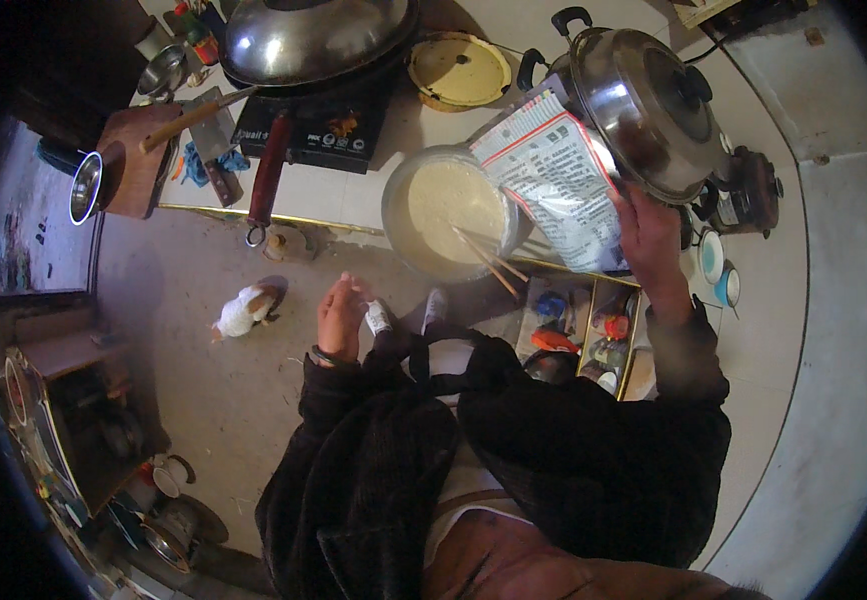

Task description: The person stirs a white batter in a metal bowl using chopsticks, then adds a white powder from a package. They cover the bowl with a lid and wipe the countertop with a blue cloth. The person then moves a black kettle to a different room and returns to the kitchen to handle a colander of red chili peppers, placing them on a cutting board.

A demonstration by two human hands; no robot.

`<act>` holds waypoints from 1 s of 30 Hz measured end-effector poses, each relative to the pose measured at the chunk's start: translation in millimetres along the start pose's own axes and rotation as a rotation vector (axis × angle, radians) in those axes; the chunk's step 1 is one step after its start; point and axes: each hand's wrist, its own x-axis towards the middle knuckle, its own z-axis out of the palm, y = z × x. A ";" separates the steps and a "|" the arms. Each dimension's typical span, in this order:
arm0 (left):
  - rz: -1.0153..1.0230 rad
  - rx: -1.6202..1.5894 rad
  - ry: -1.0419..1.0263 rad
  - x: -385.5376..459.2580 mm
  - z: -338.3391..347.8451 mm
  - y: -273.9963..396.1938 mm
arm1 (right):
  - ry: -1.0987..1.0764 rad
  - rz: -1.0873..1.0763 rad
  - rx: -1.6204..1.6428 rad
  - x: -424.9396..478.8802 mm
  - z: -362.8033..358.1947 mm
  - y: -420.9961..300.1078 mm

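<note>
My right hand (651, 232) grips the edge of a printed plastic food packet (546, 172). The packet bears writing and slants beside the rim of a round metal basin (396, 225). Inside the basin is a pale yellow batter (441, 210), and a pair of wooden chopsticks (489, 259) leans out over the near rim. My left hand (339, 322) hangs over the floor in front of the counter, left of the basin. Nothing is visible in it; its fingertips are partly blurred.
A lidded wok (317, 45) sits on a black induction cooker (328, 135), its red handle (272, 169) jutting past the counter edge. Behind the packet stands a lidded steel pot (636, 112). A cleaver (212, 135) lies beside a wooden board (129, 161). A white-and-brown cat (246, 311) is on the floor.
</note>
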 end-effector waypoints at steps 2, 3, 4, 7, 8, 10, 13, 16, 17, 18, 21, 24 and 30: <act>0.003 0.008 -0.021 -2.6 1.7 -0.1 | 0.045 -0.083 0.015 3.4 1.1 -2.6; 0.007 0.012 -0.034 -2.9 1.4 0.9 | 0.071 -0.125 0.021 5.3 2.1 -4.4; 0.007 0.013 -0.026 -3.4 1.9 1.9 | 0.058 -0.094 0.009 5.6 2.6 -4.4; 0.005 0.012 -0.004 -5.7 3.4 2.9 | 0.035 -0.042 -0.004 5.6 2.0 -2.5; 0.002 0.011 0.000 -6.4 3.1 2.3 | 0.039 -0.053 0.002 5.7 1.1 -1.7; 0.007 0.009 -0.001 -7.3 1.0 1.5 | 0.053 -0.076 0.026 5.5 1.0 -0.5; 0.011 0.009 -0.011 -8.2 -1.0 1.3 | 0.035 -0.067 0.050 0.8 0.3 -0.3; 0.007 0.007 0.006 -11.5 -0.2 1.1 | -0.037 0.015 0.071 -4.9 -2.9 -4.9; 0.014 0.002 0.016 -11.8 0.1 0.2 | -0.038 0.035 0.104 -4.4 -5.5 -8.6; 0.021 -0.002 0.026 -11.6 0.2 0.2 | -0.038 0.056 0.137 -3.4 -7.4 -12.3; 0.004 0.003 -0.003 -10.5 -3.9 -0.5 | 0.055 0.036 0.170 -1.6 -5.9 -28.0; 0.022 0.021 -0.021 -10.0 -4.2 0.1 | -0.142 -0.197 -0.036 -8.0 12.0 -29.5; 0.010 0.009 -0.003 -10.5 -5.9 1.4 | -0.140 -0.016 0.107 -11.0 12.2 -30.4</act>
